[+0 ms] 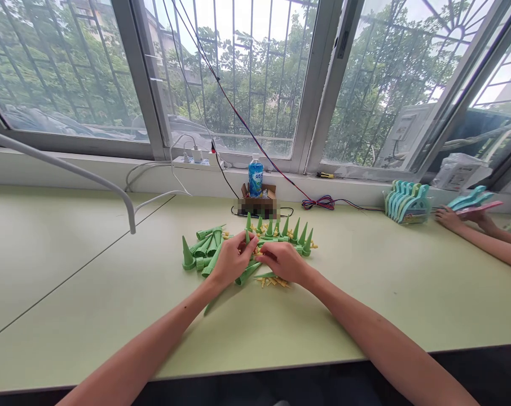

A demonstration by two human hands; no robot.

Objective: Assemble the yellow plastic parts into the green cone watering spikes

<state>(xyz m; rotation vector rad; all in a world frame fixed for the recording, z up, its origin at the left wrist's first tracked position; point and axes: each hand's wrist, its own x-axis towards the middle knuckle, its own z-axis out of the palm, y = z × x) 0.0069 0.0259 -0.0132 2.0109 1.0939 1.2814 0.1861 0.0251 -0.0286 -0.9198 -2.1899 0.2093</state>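
Observation:
My left hand [230,260] is closed around a green plastic spike [247,236], whose pointed tip shows above the fingers. Close beside it, my right hand [284,260] is pinched together at the lower end of that spike; what lies between its fingertips is hidden, though yellow bits show there. Around both hands are more green spikes. Several stand upright in a row [296,230] behind my right hand, others lie in a pile [205,247] to the left, and one upright spike [188,255] is at the far left. Small yellow plastic pieces [274,281] lie below my right hand.
A blue bottle [256,177] stands in a small cardboard box by the windowsill. Coiled cable [318,202] lies at the table's back. Turquoise hangers [408,202] stand at right, near another person's hands [449,217]. A grey curved tube [86,172] reaches over the left side.

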